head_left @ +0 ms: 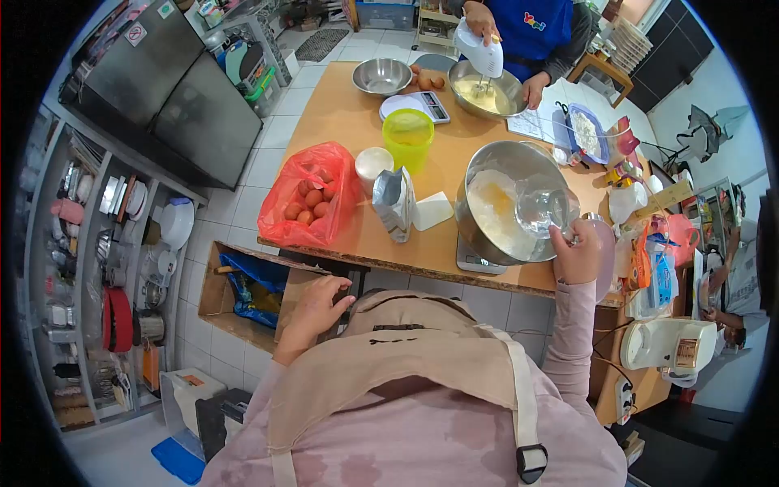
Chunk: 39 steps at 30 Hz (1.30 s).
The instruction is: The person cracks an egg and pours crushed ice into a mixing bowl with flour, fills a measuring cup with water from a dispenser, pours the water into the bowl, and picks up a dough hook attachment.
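My right hand grips a transparent cup, tilted over the mouth of a large steel mixing bowl. White powder and a yellow patch lie inside the bowl, which stands on a kitchen scale near the table's edge. My left hand is empty, fingers apart, in front of the table edge by my apron. Left of the bowl are a white scraper, an opened silver foil pouch, a white cup and a yellow-green container.
A red bag of eggs sits at the table's left edge. Across the table, a person's hands work a hand mixer in a steel bowl. Another scale and steel bowl stand nearby. A cardboard box is below left.
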Available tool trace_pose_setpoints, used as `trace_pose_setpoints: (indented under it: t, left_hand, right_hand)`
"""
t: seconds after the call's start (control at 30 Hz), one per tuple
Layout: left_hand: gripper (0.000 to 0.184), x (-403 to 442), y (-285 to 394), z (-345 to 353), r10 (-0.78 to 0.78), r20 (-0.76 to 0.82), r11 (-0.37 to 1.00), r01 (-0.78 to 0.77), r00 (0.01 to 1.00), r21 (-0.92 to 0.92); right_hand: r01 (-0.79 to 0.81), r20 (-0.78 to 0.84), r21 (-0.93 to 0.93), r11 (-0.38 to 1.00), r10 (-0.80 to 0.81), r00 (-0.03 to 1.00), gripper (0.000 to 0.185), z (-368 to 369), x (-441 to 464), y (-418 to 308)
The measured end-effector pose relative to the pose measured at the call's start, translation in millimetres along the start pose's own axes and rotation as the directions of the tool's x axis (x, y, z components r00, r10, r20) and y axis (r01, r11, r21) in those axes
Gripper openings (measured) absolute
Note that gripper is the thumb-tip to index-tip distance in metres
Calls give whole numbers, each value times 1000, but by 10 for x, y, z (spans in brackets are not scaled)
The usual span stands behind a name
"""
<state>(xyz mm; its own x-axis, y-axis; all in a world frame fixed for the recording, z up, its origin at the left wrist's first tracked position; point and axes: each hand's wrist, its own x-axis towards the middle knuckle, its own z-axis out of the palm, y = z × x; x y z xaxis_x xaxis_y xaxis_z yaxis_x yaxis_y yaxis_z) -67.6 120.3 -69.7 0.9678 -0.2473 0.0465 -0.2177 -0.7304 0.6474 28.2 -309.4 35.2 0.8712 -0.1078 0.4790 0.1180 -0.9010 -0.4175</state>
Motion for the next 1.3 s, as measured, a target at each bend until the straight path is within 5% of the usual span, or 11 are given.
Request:
trace_pose_setpoints:
  t: [0.2, 0.3, 0.4, 0.5, 0.7, 0.8, 1.1, 1.3]
  left_hand:
    - [30, 25, 37, -66, -43, 74, 999, 44, 996, -6]
    - [32, -11, 22, -54, -57, 101, 998, 57, 993, -1]
    - [32, -44, 4, -45, -65, 98, 998, 67, 993, -8]
    - [31, -55, -10, -40, -66, 103, 997, 68, 992, -19]
    - [31, -52, -15, -49, -92, 116, 995, 95, 989, -23]
    - [31, -60, -58, -34, -77, 102, 997, 79, 992, -16]
    - [32, -23, 20, -64, -108, 137, 994, 109, 985, -2]
    - [32, -40, 28, -33, -95, 141, 995, 98, 985, -12]
  right_hand:
    - [25, -43, -58, 998, -28, 999, 34, -24, 10, -39]
    - [-53, -38, 109, 993, 58, 998, 29, -31, 74, 77]
    - [-453, 110, 679, 578, 529, 841, 26, -79, 155, -74]
    - [-463, 211, 758, 460, 500, 840, 28, -65, 169, 69]
    - [-334, 100, 522, 785, 332, 938, 32, -12, 180, 49]
    - [-362, 130, 460, 811, 342, 931, 29, -7, 166, 88]
    - [-481, 302, 793, 374, 444, 844, 18, -43, 157, 117]
    - [-483, 314, 805, 344, 443, 840, 15, -110, 163, 100]
